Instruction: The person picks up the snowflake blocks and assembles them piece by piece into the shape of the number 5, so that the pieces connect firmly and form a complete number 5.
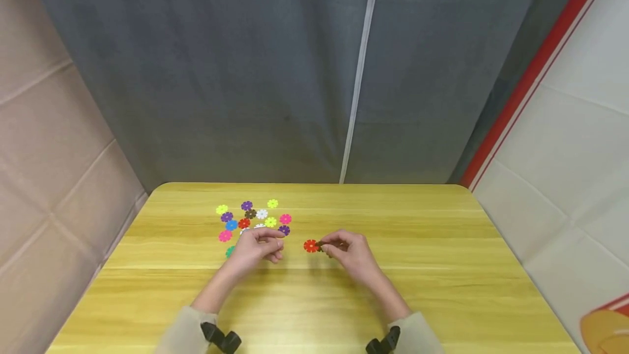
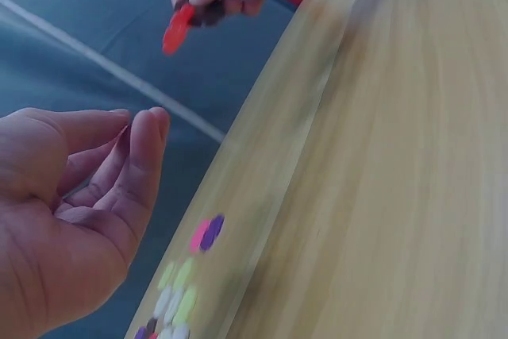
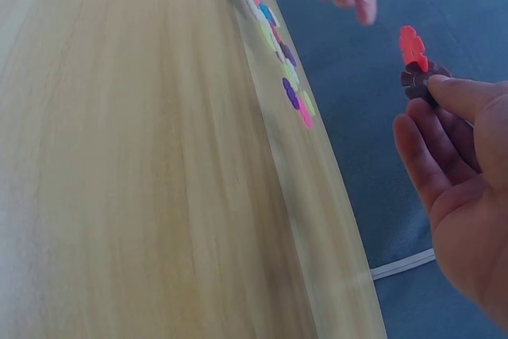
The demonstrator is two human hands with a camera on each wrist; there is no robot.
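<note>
Both hands hover just above the wooden table (image 1: 442, 266). From my screen, the right hand (image 1: 351, 253) pinches a brown flower piece (image 3: 419, 83) with a red flower piece (image 1: 310, 246) joined to it, sticking out toward the left hand (image 1: 257, 247). That hand's fingers are loosely curled, holding nothing. Just beyond it lies a scatter of coloured flower pieces (image 1: 253, 216).

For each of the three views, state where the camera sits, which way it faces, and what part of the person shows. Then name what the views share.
Head: worn above, facing forward and down at the table; both forearms, left hand, right hand.
Left wrist: low behind the left hand, facing across the table edge.
Right wrist: behind the right hand, facing likewise.
Shared: the red piece joined to a brown piece, and the loose pieces.
</note>
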